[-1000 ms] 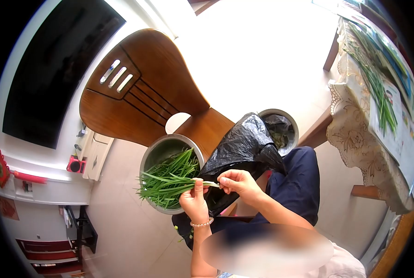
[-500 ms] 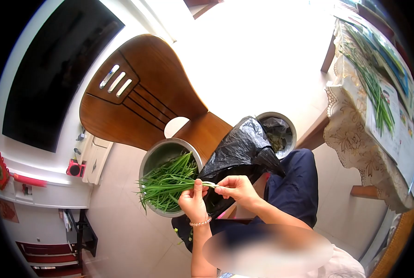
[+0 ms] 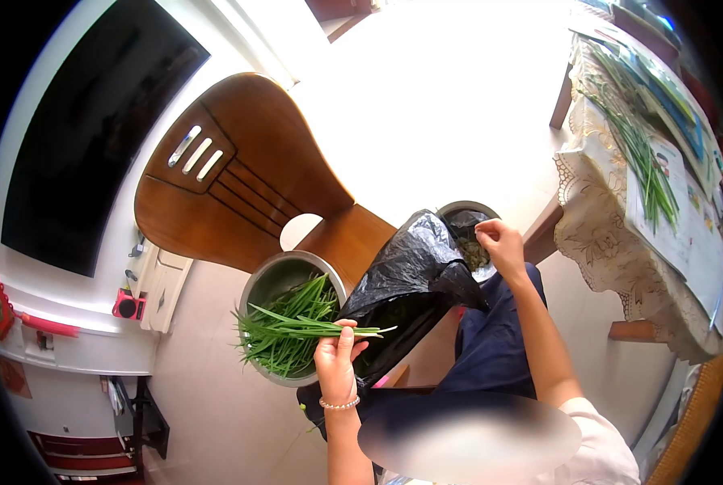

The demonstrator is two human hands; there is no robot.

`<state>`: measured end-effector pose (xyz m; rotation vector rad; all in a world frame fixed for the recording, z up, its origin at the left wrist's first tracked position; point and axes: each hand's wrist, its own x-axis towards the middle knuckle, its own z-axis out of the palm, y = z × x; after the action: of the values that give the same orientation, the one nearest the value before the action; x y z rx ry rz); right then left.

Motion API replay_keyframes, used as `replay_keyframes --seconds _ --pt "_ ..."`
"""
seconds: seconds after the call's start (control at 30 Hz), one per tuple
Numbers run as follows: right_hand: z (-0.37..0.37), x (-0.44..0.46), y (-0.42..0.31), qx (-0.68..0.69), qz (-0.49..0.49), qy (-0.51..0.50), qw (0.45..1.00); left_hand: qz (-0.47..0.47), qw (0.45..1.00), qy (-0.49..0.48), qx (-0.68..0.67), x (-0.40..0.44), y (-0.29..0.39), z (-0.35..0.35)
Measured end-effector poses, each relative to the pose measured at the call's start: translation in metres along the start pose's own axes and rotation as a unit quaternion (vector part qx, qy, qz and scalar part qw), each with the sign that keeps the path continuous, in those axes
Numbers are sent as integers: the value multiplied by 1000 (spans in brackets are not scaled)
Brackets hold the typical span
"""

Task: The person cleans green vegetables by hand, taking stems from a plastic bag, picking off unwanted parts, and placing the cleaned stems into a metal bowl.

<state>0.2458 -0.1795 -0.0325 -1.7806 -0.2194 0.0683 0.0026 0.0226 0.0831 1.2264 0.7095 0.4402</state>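
A small bunch of garlic chives (image 3: 309, 327) lies across the fingers of my left hand (image 3: 339, 356), which is closed round the stalks with their pale ends pointing right. Just below the leafy ends is a metal pot (image 3: 252, 283) heaped with more chives. My right hand (image 3: 503, 249) hovers over the rim of a second metal bowl (image 3: 508, 220), which has dark lining and scraps inside. Its thumb and fingertips are pinched together; whatever they hold is too small to make out. Between the two hands sits a black plastic bag (image 3: 410, 255).
A wooden chair (image 3: 240, 162) supports the pot in front of me. To the right, a table with a lace cloth (image 3: 592, 226) carries papers and loose chives (image 3: 640, 158). A large dark screen (image 3: 94, 121) is on the left wall, above a white shelf (image 3: 103, 343).
My right hand has left the pale stalk ends and moved up and right to the second bowl. My left hand still holds the bunch, nearly in place. The view has shifted slightly.
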Motion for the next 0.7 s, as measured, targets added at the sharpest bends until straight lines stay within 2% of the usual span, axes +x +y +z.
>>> replay_keyframes --seconds 0.03,0.07,0.1,0.13,0.2,0.23,0.27,0.33,0.43,0.57,0.67,0.7 --pt "0 10 19 -155 -69 10 985 -6 1000 -11 11 0 -1 -1" --pt "-3 14 13 -322 -67 -27 944 -3 1000 -13 11 -2 -1 -1" --pt "-1 14 13 -342 -94 19 935 -5 1000 -19 9 -2 -1 0" --pt "2 11 11 -361 -119 65 923 -8 1000 -25 9 -2 0 1" --pt "7 6 -2 -327 -61 77 940 -8 999 -32 11 -1 0 2" --pt "10 -2 -15 -286 -38 94 953 -5 999 -36 8 0 0 3" --pt "13 -13 -29 -202 -4 67 977 -3 999 -41 6 1 0 4" --pt "25 -42 -55 -186 -50 54 980 -6 999 -48 2 2 -2 7" --pt "33 -55 -52 -258 -146 137 945 -11 998 -64 3 3 -3 9" --pt "14 -16 -3 -333 -36 141 932 -3 998 -65 4 -2 -5 3" --pt "3 6 18 -391 52 66 917 -5 998 -67 -1 -7 -9 3" --pt "1 9 24 -394 52 65 915 -12 997 -80 7 -8 -10 4"
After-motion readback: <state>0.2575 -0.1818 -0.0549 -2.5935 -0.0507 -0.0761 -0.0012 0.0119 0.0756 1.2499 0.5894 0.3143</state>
